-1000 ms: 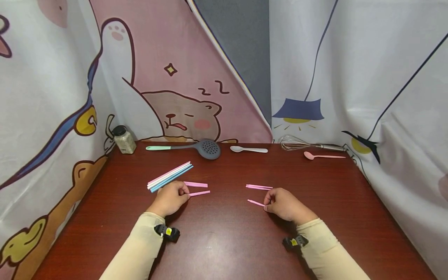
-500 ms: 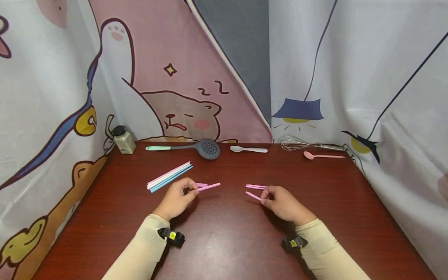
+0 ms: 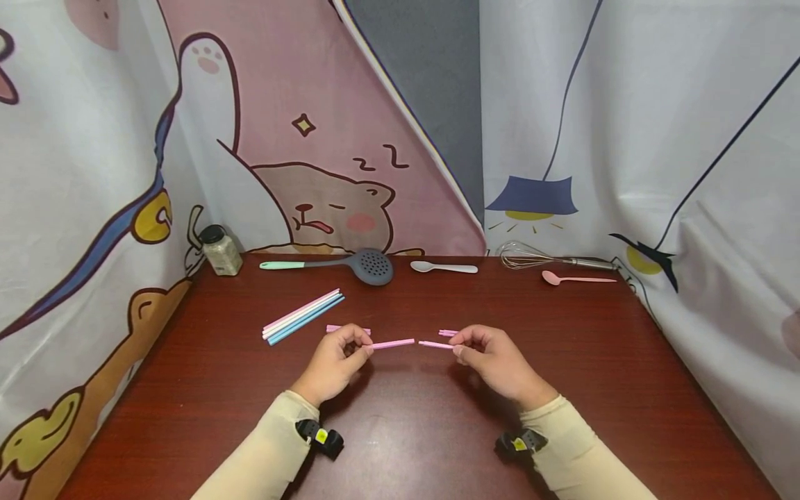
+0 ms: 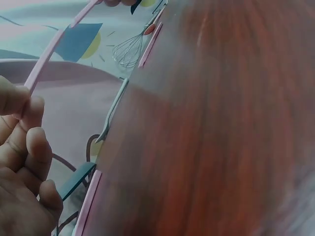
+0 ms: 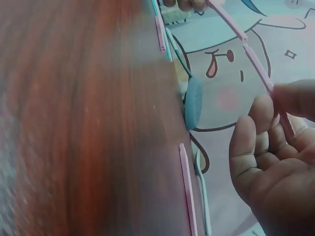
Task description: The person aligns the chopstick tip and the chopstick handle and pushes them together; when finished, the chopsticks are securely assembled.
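Observation:
My left hand (image 3: 334, 364) pinches a short pink stick (image 3: 394, 344) between thumb and fingers, its free end pointing right. Opposite it, my right hand (image 3: 500, 364) pinches another short pink stick (image 3: 431, 344) that has a narrower tip pointing left. The two ends face each other almost in line above the table; a small gap shows between them in the head view. In the right wrist view the held stick (image 5: 258, 68) runs on past the fingertips into the palm. Partly hidden behind the hands lie more short pink sticks, some on the left (image 3: 334, 328) and some on the right (image 3: 446, 333).
Longer pink, white and blue sticks (image 3: 303, 317) lie side by side at the left. Along the back are a black-lidded jar (image 3: 221, 251), a slotted skimmer (image 3: 373, 267), a white spoon (image 3: 445, 267), a whisk (image 3: 531, 255) and a pink spoon (image 3: 578, 279). Printed cloth encloses the table (image 3: 400, 444).
My left hand has lifted its pink stick and moved right. My right hand has moved left with its stick, so the two ends are now close together and nearly level.

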Demonstrator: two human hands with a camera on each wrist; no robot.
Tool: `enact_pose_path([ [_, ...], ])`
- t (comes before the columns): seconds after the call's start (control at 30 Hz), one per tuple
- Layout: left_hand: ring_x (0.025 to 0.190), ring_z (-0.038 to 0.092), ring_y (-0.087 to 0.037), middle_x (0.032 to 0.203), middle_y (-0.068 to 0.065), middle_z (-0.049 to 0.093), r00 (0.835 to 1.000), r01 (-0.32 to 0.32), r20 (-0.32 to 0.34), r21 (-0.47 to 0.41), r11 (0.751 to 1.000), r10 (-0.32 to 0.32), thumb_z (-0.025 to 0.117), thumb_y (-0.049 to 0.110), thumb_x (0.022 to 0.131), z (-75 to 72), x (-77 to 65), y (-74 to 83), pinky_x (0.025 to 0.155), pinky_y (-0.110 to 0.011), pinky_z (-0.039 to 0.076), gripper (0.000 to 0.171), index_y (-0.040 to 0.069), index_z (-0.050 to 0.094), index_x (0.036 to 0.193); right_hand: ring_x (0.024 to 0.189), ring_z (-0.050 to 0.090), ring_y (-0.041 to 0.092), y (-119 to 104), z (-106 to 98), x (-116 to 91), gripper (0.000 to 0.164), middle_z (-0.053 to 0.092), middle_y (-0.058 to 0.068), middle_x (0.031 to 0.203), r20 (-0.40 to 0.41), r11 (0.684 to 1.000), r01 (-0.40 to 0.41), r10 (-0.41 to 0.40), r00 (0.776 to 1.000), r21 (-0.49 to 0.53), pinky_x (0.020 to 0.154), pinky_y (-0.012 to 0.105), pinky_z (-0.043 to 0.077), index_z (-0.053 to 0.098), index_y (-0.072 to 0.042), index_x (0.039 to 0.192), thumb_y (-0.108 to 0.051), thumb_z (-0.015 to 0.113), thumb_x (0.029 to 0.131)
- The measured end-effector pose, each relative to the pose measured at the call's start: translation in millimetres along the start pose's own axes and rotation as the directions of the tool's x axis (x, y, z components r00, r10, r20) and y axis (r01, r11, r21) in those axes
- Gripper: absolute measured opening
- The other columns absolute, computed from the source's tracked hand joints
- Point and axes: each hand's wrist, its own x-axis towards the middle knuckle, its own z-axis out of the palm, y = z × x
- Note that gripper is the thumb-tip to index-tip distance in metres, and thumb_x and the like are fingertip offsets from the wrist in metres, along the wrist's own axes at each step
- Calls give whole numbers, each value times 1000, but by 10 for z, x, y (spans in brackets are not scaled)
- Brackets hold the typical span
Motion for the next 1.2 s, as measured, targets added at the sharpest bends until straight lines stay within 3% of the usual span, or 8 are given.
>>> enact_pose_path([
  [0.13,70,53,-7,85,-3,64,1000,-8,12,-10,1000,9,69,-2,96,25,-10,1,63,-21,44,7,5,67,95,68,58,10,-33,47,-10,10,66,4,78,-15,1000,6,-6,1000,8,58,24,47,72,5,104,-1,68,98],
  [0.83,61,51,-4,77,-4,62,997,-49,56,-43,998,52,73,-1,95,1,-29,26,54,-21,45,5,4,70,94,64,55,7,-56,54,-32,5,63,1,76,-31,995,77,-78,996,-58,55,25,48,72,1,96,1,68,98],
  [1.2,59,55,-5,78,-5,64,997,-33,70,-88,996,39,74,-1,94,13,-35,65,52,-23,48,5,2,70,94,66,55,8,-74,100,-44,13,68,2,79,-146,979,133,-155,977,-154,59,25,48,74,-9,92,3,71,95],
])
